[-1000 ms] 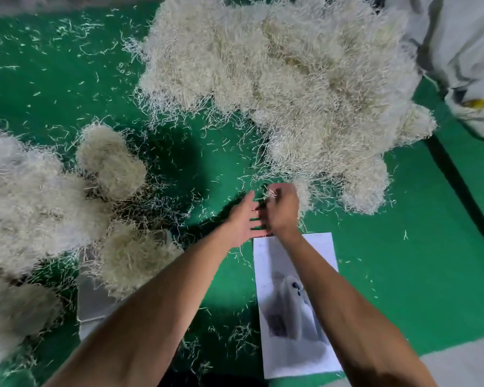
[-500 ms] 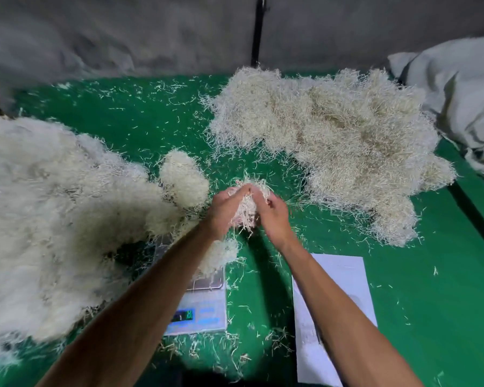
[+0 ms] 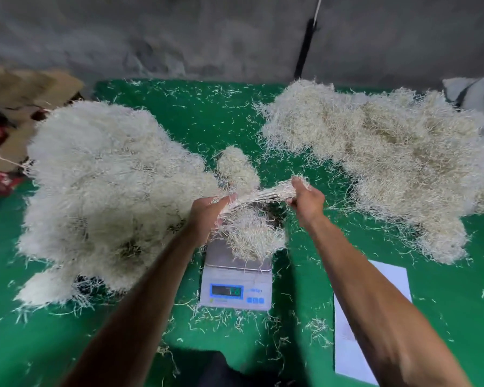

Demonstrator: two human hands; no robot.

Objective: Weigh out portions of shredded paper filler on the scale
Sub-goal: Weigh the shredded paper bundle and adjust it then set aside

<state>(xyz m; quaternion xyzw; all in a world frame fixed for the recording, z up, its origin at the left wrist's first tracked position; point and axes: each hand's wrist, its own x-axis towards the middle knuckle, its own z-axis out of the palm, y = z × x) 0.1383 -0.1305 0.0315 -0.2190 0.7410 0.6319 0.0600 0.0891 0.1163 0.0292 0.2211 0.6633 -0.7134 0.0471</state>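
Note:
A small white digital scale [image 3: 236,289] stands on the green floor in front of me, its display lit. A clump of shredded paper filler [image 3: 252,236] lies on its platform. Above it my left hand [image 3: 207,213] and my right hand [image 3: 306,201] each grip one end of a tuft of filler [image 3: 263,194], stretched out in strands between them. A big pale heap of filler [image 3: 104,191] lies to the left, and a second big heap [image 3: 389,163] to the right.
A white sheet of paper [image 3: 347,344] lies on the floor at the right, under my right forearm. Loose shreds cover the green floor [image 3: 207,113]. A grey wall runs along the back. Cardboard and red items [image 3: 0,129] sit far left; a white sack [image 3: 481,99] far right.
My hands carried a tuft from the right heap over to the scale and have pulled apart, stretching the tuft between them. The view has swung left, bringing the scale to the centre.

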